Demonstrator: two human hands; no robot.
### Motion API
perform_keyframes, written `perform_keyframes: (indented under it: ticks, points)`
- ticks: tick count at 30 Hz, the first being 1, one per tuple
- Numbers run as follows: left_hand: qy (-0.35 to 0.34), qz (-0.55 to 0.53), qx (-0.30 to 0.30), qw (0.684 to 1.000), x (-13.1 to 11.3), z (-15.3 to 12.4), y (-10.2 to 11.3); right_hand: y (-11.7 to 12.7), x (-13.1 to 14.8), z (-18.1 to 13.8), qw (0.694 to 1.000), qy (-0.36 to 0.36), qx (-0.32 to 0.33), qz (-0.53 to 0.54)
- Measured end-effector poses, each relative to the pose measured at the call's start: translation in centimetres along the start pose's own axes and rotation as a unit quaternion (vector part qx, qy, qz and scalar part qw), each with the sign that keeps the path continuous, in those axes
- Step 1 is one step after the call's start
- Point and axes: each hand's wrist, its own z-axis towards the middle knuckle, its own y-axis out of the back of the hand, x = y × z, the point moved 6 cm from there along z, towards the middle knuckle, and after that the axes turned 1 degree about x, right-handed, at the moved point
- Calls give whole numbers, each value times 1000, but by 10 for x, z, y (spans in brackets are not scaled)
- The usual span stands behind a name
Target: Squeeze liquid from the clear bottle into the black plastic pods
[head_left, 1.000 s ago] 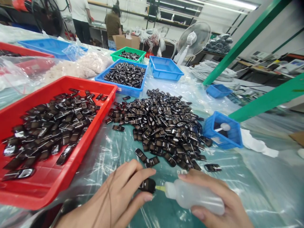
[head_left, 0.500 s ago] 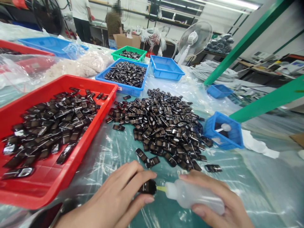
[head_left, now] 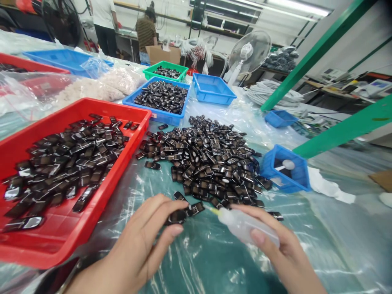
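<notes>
Between the thumb and fingers of my left hand [head_left: 147, 232] is a small glossy black plastic part [head_left: 177, 217]. My right hand [head_left: 272, 237] grips a translucent squeeze bottle [head_left: 245, 225] with a thin yellow-based needle tip [head_left: 212, 210], tilted up toward the left. The tip is apart from the held part. Just beyond my hands lies a large pile of similar black parts [head_left: 211, 159] on the plastic-covered table [head_left: 214, 261]. A loose part [head_left: 195, 208] lies close to my left fingertips.
At left stands a red tray [head_left: 76, 228] of black parts. Behind the pile are a filled blue tray [head_left: 174, 118], a green tray [head_left: 150, 74] and another blue tray [head_left: 214, 98]. A small blue bin [head_left: 294, 179] and green posts [head_left: 343, 130] stand right. Two people [head_left: 146, 32] work far back.
My hands have drawn apart. The left moved left and away from me with the black part; the bottle's tip left the part and now points up-left toward the pile.
</notes>
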Motion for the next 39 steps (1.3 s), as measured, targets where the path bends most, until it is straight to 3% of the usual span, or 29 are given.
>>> perform_keyframes:
  ticks: [4,9,16,20,25,32,36,39]
  points:
    - [21,-13,-51,998,4,1,8,-14,-9,8,999,-26,1,26]
    - [76,-64,-37,994,9,1,3,-34,-16,13,998,15,-42,-54]
    - [91,-84,-64,990,13,0,4,-20,-2,-8,967,105,-198,-121]
    - [95,-87,-63,990,12,-1,1,-56,21,-16,969,182,-87,-142]
    - [92,-95,-42,990,7,-3,0,-93,19,3,976,132,-61,-161]
    - [39,-98,-14,994,0,-5,-3,-92,10,20,995,37,-56,-72]
    - [3,-97,18,995,-4,-5,-6,-85,26,15,997,24,-17,75]
    - [-38,-80,24,996,-7,-5,-7,-82,34,10,976,-17,39,216]
